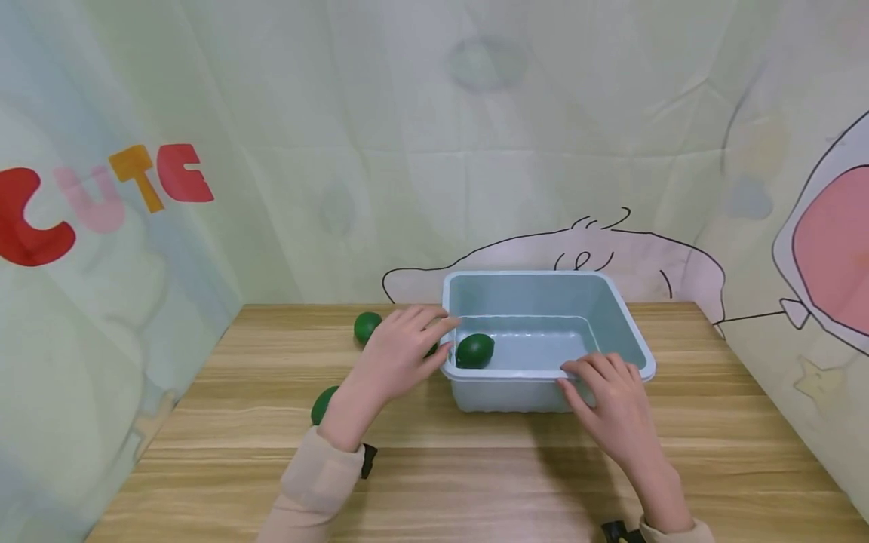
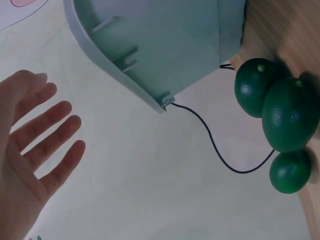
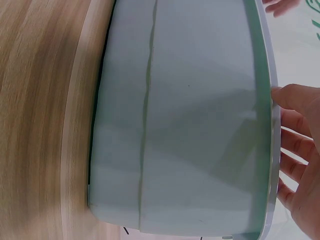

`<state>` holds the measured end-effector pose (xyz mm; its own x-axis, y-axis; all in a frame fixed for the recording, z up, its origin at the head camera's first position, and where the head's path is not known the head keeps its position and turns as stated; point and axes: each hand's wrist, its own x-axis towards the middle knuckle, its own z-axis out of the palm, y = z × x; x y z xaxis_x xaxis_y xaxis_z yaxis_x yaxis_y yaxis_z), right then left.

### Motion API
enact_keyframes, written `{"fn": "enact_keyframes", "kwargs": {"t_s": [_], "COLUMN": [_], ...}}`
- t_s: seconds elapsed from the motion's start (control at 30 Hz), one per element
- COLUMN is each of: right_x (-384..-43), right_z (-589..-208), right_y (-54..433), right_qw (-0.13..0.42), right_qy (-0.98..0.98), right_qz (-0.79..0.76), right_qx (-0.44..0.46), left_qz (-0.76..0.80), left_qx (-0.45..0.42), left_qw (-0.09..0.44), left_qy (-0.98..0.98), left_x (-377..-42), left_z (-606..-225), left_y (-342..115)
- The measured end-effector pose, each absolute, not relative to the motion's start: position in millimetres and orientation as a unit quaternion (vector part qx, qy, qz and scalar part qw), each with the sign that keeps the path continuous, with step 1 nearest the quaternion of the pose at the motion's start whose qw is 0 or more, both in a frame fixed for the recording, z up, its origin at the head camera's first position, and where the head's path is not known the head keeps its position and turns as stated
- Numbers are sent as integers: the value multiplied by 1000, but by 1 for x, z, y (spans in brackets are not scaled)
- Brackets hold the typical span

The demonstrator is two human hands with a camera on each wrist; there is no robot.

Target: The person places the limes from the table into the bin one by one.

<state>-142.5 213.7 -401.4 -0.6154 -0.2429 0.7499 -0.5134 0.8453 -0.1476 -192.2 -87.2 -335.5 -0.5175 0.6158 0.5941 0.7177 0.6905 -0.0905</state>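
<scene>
Four limes can be counted: one lies inside the single pale blue tub [image 1: 509,394], and three are on the worktop [image 1: 441,483], left of it. The lime in the tub [image 1: 475,351] sits in its near left corner. Of those outside, the far left lime [image 1: 367,328] shows most; the lime beside the tub [image 1: 432,349] peeps out past the left hand [image 1: 400,347], and the near left lime [image 1: 323,406] is partly covered by the wrist. The left wrist view shows all three, one overlapping another from that angle. The tub stands upright toward the far side of the worktop, right of centre.

Two hands are in view. The left is well open, its fingers spread and lightly bent, holding nothing; it hovers by the tub's left rim, and the left wrist view shows its palm bare. The right hand [image 1: 614,407] grips the tub's near rim toward the right, thumb on the outer side and fingers over the inner side, only slightly parted. Two light sleeves [image 1: 322,467] show, with a small black piece [image 1: 369,461] at each wrist. One printed backdrop [image 1: 373,151] hangs behind, bearing four letters [image 1: 139,177] at left.
</scene>
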Motion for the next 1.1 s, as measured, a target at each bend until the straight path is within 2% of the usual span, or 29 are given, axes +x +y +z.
{"fn": "enact_keyframes", "kwargs": {"t_s": [0.87, 1.1], "right_x": [-143, -143], "right_z": [-401, -401], "right_y": [214, 214], "right_qw": [379, 380], "right_qy": [-884, -884], "right_qz": [171, 172], "right_qx": [212, 213], "left_qz": [-117, -123], "left_qx": [-330, -298], "left_qw": [323, 301], "left_qy": [-879, -898], "left_x": [-176, -173], "left_z": [-360, -368], "left_y": [-117, -126]}}
